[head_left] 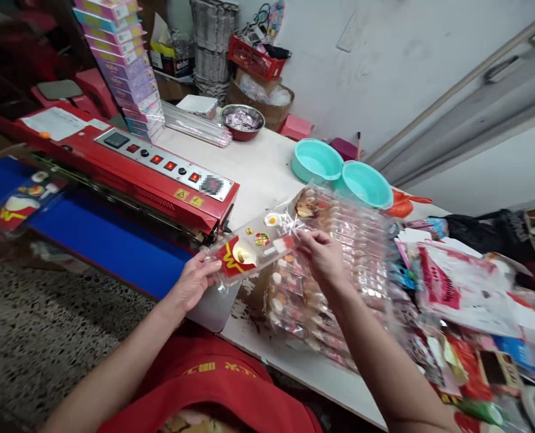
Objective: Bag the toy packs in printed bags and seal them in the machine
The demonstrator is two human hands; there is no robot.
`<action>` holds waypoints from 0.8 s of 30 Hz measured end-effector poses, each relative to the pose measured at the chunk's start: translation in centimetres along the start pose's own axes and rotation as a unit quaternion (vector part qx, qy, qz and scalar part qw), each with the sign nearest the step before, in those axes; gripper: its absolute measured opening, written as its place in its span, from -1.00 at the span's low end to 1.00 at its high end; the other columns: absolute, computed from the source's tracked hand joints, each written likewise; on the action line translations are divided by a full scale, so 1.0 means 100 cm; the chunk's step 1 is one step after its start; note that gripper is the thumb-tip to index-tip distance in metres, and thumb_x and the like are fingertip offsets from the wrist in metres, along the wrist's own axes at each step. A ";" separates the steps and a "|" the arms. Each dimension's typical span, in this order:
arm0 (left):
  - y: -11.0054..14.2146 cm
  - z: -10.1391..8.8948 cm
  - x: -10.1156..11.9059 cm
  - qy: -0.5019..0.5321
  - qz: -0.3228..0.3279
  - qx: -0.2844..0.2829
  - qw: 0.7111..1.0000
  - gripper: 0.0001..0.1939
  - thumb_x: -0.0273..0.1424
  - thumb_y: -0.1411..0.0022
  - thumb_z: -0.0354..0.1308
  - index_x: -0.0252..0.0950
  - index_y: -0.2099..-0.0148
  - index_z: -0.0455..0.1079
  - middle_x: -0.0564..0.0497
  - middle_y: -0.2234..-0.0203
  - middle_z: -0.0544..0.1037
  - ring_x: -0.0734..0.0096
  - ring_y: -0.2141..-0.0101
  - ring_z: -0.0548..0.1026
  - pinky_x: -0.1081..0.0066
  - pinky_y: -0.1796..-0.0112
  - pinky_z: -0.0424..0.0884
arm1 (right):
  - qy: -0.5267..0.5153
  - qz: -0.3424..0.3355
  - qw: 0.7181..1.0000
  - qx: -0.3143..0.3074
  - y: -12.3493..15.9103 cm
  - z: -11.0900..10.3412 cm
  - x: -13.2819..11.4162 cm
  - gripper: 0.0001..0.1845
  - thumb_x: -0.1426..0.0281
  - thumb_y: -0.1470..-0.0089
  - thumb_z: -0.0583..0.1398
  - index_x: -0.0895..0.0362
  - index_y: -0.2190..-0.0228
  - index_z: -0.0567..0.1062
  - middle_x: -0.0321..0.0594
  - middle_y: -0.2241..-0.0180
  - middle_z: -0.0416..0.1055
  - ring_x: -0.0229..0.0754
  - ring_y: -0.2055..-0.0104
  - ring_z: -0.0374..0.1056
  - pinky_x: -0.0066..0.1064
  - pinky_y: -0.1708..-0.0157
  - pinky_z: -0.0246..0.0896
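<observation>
A clear plastic packet (260, 243) with small food-shaped pieces and a red-and-yellow printed part inside stretches between my two hands. My left hand (194, 278) pinches its left end near the red part. At the other end, my right hand (319, 252) grips the packet's upper right edge. Just left of my left hand runs the blue conveyor belt (109, 231) of a red sealing machine (159, 180). A similar packet (21, 201) lies on the belt's far left. Under my right forearm, rows of filled clear packets (352, 240) stand tightly together.
Two turquoise basins (316, 159) stand behind the packet rows. Farther back are a metal bowl (243, 120) of small sachets and a tall stack of pink and purple boxes (127, 72). Mixed bags and papers (466, 282) crowd the right side.
</observation>
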State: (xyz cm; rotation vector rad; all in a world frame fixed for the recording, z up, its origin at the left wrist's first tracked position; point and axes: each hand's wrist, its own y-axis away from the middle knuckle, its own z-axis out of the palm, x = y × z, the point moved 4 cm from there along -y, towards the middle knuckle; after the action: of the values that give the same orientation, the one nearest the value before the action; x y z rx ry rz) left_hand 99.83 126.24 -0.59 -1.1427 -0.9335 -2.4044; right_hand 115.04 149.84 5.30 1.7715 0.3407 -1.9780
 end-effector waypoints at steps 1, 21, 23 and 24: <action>0.005 -0.013 0.001 0.017 0.008 0.030 0.999 -0.54 -0.34 0.02 0.38 -0.29 0.05 0.39 -0.10 0.16 0.58 0.23 0.21 0.57 0.25 0.23 0.53 | -0.015 0.041 0.999 -0.023 0.004 0.008 0.016 -0.60 0.15 0.33 0.48 0.15 0.62 0.49 -0.27 0.55 0.48 -0.25 0.51 0.40 -0.40 0.44 0.44; 0.065 -0.153 -0.005 -0.010 0.047 0.373 0.927 -0.62 -0.26 0.07 0.36 -0.42 0.25 0.45 -0.12 0.44 0.60 0.36 0.50 0.56 0.43 0.49 0.48 | 0.228 0.273 0.865 -0.354 0.022 0.084 0.113 -0.51 0.07 0.41 0.47 0.24 0.58 0.55 -0.23 0.55 0.45 -0.32 0.50 0.30 -0.48 0.46 0.29; 0.078 -0.177 -0.006 -0.024 0.056 0.403 0.913 -0.63 -0.27 0.11 0.36 -0.41 0.27 0.45 -0.10 0.44 0.59 0.37 0.50 0.55 0.43 0.49 0.47 | 0.246 0.284 0.861 -0.343 0.016 0.078 0.117 -0.52 0.09 0.44 0.48 0.23 0.60 0.55 -0.23 0.56 0.45 -0.31 0.50 0.30 -0.47 0.49 0.29; 0.085 -0.189 -0.007 -0.031 0.058 0.418 0.906 -0.63 -0.27 0.13 0.37 -0.40 0.28 0.45 -0.09 0.43 0.58 0.36 0.48 0.54 0.41 0.47 0.48 | 0.252 0.288 0.861 -0.337 0.014 0.076 0.120 -0.52 0.09 0.45 0.48 0.22 0.61 0.54 -0.23 0.57 0.44 -0.30 0.50 0.30 -0.46 0.49 0.30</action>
State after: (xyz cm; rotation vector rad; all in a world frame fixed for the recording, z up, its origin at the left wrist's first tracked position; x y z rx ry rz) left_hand 93.97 107.18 -6.39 -0.8818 -1.6303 -1.5659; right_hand 108.35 142.99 -5.27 1.6132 0.5155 -0.8116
